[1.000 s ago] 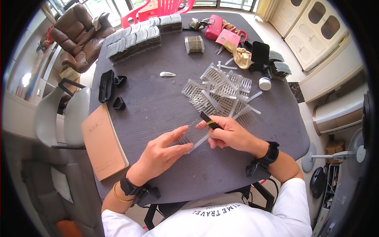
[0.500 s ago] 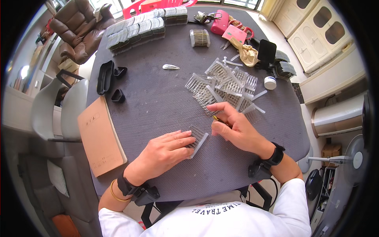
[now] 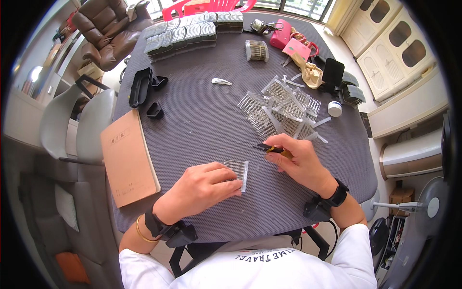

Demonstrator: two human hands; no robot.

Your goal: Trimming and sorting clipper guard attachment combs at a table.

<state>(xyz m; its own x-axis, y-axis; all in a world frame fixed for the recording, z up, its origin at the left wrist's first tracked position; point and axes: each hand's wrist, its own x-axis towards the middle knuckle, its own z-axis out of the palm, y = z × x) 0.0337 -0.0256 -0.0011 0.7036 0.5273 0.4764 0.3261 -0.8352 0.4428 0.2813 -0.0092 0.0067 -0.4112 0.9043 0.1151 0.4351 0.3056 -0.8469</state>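
Observation:
A comb-like piece (image 3: 235,167) with thin metal teeth and a clear plastic strip along its right side lies on the table. My left hand (image 3: 204,187) rests over it, fingers together, holding it down. In my right hand (image 3: 301,156) is a utility knife (image 3: 262,146) with a dark blade end and yellow on its handle; my fingers are closed round it. The knife's tip points left, above and apart from the held piece. Just beyond my right hand, similar clear pieces with metal teeth (image 3: 284,103) form a loose heap, with loose plastic strips (image 3: 321,122) among them.
Rows of stacked pieces (image 3: 180,38) stand at the far left. A bundle (image 3: 257,50), pink case (image 3: 280,34), scissors (image 3: 286,61) and white jar (image 3: 335,109) sit far right. Black trays (image 3: 141,86) and a brown notebook (image 3: 130,159) lie left; a hair clip (image 3: 221,81) is mid-table.
The comb-like piece has turned so its plastic strip stands more upright. My right hand has turned the knife, and its dark end now shows pointing left.

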